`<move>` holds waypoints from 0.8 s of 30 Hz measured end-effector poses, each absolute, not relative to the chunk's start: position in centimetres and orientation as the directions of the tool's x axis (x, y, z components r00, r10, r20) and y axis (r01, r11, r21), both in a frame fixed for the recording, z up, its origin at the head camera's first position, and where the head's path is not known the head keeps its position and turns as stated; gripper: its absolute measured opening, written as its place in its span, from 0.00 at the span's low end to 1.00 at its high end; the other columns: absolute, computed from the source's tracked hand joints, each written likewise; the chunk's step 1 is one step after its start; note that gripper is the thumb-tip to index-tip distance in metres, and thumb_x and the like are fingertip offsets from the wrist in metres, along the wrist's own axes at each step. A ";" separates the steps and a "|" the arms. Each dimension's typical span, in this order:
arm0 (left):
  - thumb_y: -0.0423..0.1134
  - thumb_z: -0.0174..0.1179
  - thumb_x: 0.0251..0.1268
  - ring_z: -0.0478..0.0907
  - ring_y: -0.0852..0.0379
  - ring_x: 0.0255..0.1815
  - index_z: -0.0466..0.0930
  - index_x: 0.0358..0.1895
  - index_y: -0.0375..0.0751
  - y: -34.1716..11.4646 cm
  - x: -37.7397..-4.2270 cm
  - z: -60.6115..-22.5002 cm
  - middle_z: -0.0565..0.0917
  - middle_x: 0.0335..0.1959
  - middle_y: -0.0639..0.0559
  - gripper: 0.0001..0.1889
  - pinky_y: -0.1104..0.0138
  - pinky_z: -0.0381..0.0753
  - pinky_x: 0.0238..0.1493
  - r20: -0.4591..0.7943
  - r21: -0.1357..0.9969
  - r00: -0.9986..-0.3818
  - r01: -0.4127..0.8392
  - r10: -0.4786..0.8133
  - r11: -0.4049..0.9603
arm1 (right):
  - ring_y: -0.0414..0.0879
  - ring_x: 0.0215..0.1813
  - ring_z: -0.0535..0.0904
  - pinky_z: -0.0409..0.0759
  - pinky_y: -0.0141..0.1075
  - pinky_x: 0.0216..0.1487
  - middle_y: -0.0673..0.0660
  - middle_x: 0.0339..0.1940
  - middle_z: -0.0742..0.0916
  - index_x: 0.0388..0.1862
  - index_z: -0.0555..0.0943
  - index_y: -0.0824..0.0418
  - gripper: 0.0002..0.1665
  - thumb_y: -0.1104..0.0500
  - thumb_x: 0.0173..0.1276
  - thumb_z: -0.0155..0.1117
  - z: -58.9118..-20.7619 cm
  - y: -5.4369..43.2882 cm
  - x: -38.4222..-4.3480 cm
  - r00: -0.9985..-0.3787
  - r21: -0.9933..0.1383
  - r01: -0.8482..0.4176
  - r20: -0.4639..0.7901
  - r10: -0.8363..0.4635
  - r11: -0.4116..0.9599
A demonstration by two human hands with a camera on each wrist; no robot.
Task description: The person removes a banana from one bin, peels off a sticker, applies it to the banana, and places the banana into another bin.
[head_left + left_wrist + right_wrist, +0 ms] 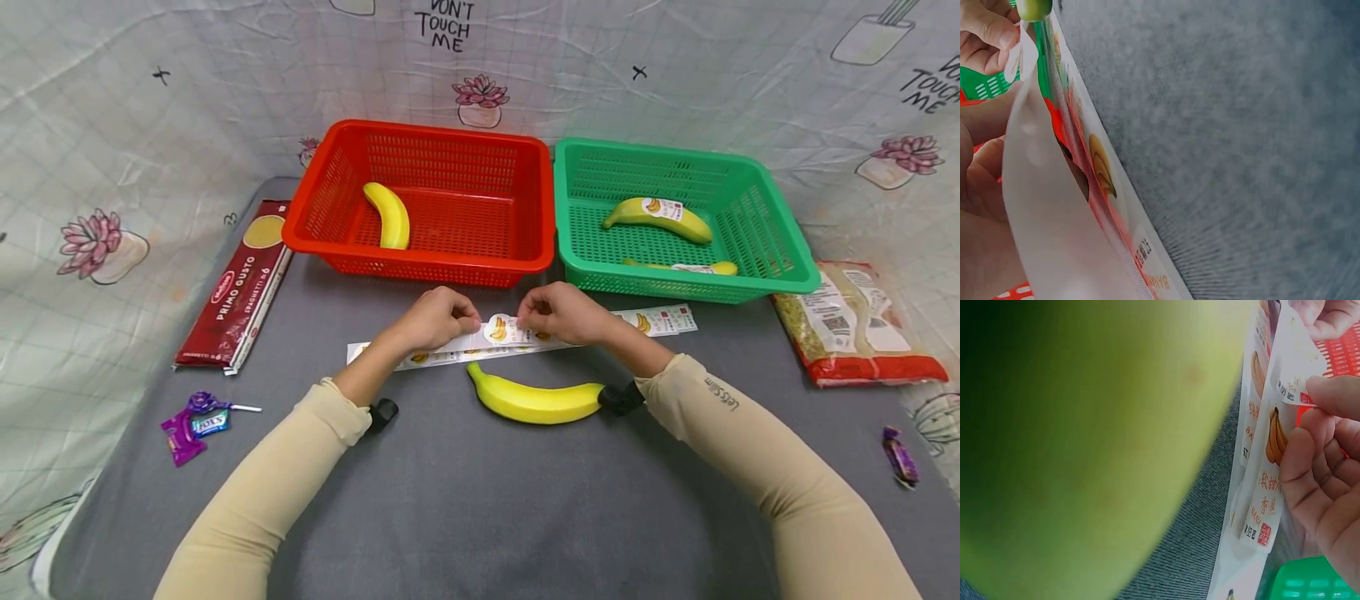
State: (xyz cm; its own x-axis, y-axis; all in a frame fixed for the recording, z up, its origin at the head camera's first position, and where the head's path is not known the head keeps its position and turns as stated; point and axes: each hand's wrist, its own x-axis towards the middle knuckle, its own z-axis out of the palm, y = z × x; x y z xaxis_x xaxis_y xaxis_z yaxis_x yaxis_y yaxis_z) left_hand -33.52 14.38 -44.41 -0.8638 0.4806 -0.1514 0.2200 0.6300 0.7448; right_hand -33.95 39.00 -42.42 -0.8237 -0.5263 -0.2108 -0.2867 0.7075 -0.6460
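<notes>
Beyond the curved yellow banana, left hand and right hand both pinch the white banana-printed paper label strip, apparently to steady it.

A white label with a rounded left end and a banana picture has its printed right end lifted from a pale backing strip. This strip is raised above flatter printed label strips on the grey worktop.

And the head camera looks forward and down from high on the near side; in tight, the left wrist's peers right along the banana sticker strips, the right wrist's left past a looming banana, both sharing strips and green basket
</notes>
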 end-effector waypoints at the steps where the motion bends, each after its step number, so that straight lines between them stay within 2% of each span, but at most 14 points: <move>1: 0.38 0.63 0.72 0.75 0.56 0.38 0.90 0.41 0.40 14.4 -33.5 -44.4 0.88 0.38 0.47 0.07 0.67 0.70 0.42 -0.153 0.749 -0.867 0.212 0.475 0.628 | 0.43 0.27 0.73 0.70 0.31 0.29 0.55 0.26 0.83 0.38 0.85 0.62 0.07 0.61 0.74 0.63 -42.4 39.0 -34.0 -0.823 -0.650 -0.290 -0.206 -0.530 0.703; 7: 0.37 0.65 0.69 0.74 0.56 0.37 0.90 0.39 0.39 14.2 -33.8 -44.5 0.88 0.36 0.47 0.06 0.67 0.69 0.40 -0.167 0.744 -0.879 0.185 0.447 0.642 | 0.42 0.30 0.73 0.71 0.31 0.32 0.54 0.28 0.83 0.39 0.84 0.62 0.08 0.58 0.75 0.64 -42.3 39.2 -33.9 -0.819 -0.678 -0.285 -0.195 -0.540 0.677; 13: 0.37 0.66 0.68 0.75 0.56 0.36 0.90 0.37 0.40 14.1 -34.1 -44.6 0.89 0.35 0.48 0.06 0.67 0.68 0.40 -0.164 0.708 -0.893 0.189 0.419 0.680 | 0.43 0.32 0.74 0.72 0.31 0.33 0.58 0.31 0.83 0.40 0.84 0.64 0.09 0.58 0.75 0.64 -42.1 39.3 -33.7 -0.813 -0.731 -0.254 -0.194 -0.549 0.634; 18: 0.38 0.66 0.69 0.75 0.55 0.37 0.90 0.38 0.40 14.1 -34.1 -44.6 0.88 0.36 0.48 0.06 0.67 0.68 0.41 -0.173 0.705 -0.891 0.187 0.421 0.685 | 0.43 0.31 0.73 0.71 0.31 0.33 0.57 0.30 0.83 0.40 0.84 0.63 0.08 0.59 0.75 0.64 -42.2 39.4 -33.8 -0.814 -0.730 -0.243 -0.205 -0.543 0.639; 24: 0.40 0.68 0.66 0.78 0.55 0.37 0.90 0.37 0.45 14.3 -33.7 -44.5 0.88 0.34 0.52 0.04 0.63 0.72 0.42 -0.145 0.641 -0.904 0.225 0.403 0.734 | 0.47 0.31 0.77 0.74 0.32 0.33 0.61 0.32 0.85 0.40 0.84 0.63 0.08 0.59 0.75 0.64 -42.1 39.6 -33.7 -0.813 -0.736 -0.231 -0.213 -0.541 0.637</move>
